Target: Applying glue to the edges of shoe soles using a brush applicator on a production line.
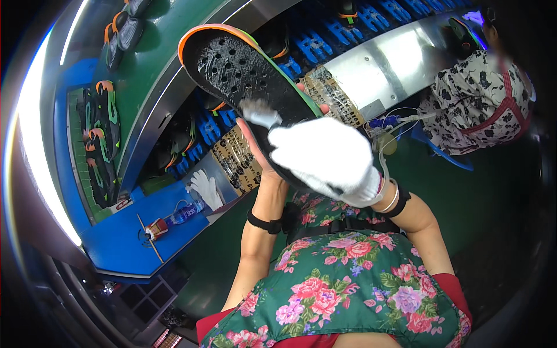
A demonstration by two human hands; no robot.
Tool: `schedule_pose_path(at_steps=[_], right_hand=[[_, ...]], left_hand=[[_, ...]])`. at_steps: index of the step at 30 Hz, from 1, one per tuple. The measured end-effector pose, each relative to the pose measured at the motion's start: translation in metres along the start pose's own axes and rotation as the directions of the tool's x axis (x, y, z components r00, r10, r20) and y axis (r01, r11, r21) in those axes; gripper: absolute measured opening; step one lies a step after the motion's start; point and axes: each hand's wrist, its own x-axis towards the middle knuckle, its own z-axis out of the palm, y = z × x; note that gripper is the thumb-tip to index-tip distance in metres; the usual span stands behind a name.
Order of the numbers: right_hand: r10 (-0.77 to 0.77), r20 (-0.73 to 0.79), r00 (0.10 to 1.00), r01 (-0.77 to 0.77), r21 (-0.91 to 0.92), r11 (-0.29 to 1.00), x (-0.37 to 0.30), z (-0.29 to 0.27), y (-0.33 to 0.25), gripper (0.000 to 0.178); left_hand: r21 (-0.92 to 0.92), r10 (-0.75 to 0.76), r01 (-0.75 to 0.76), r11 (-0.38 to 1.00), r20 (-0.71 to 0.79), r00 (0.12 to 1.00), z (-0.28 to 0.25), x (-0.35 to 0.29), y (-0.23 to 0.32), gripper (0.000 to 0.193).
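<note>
A black shoe sole (235, 72) with an orange and green rim lies across my left hand (256, 148), which is bare. My thumb presses along the sole's near left side and fingertips show past its right edge, so the hand is closed around it. The sole's toe end has a cluster of round holes and a wet-looking shine. My right hand (328, 153), in a white knitted glove, is closed on a brush (261, 113). The brush's pale bristles are smeared by motion and lie over the middle of the sole. The glove covers the sole's heel end.
A conveyor with blue racks (313, 46) and a metal edge runs behind the sole. More soles (101, 142) sit at the left. A blue shelf (119, 243) carries a bottle (184, 213) and a white glove (206, 188). A co-worker (476, 98) sits at the right.
</note>
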Motion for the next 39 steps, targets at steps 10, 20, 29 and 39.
schedule_pose_path(at_steps=[10,20,29,39], right_hand=[[0.022,0.056,0.998,-0.028,0.116,0.993,-0.016,0.008,0.0,0.037],[0.034,0.077,0.996,-0.046,0.155,0.987,-0.021,0.006,-0.009,0.022],[-0.015,0.114,0.993,-0.005,0.172,0.985,-0.037,-0.003,0.004,0.037],[0.003,0.17,0.985,-0.061,0.333,0.941,-0.036,-0.009,0.009,0.024]], left_hand=[[-0.352,-0.039,0.107,0.93,0.194,0.98,0.01,0.019,0.01,0.108],[-0.326,0.152,-0.078,0.942,0.209,0.966,0.013,0.03,0.008,0.107],[-0.294,0.174,-0.081,0.952,0.308,0.935,-0.012,0.034,0.01,0.107],[-0.166,-0.024,0.058,0.984,0.199,0.98,-0.01,0.026,0.023,0.122]])
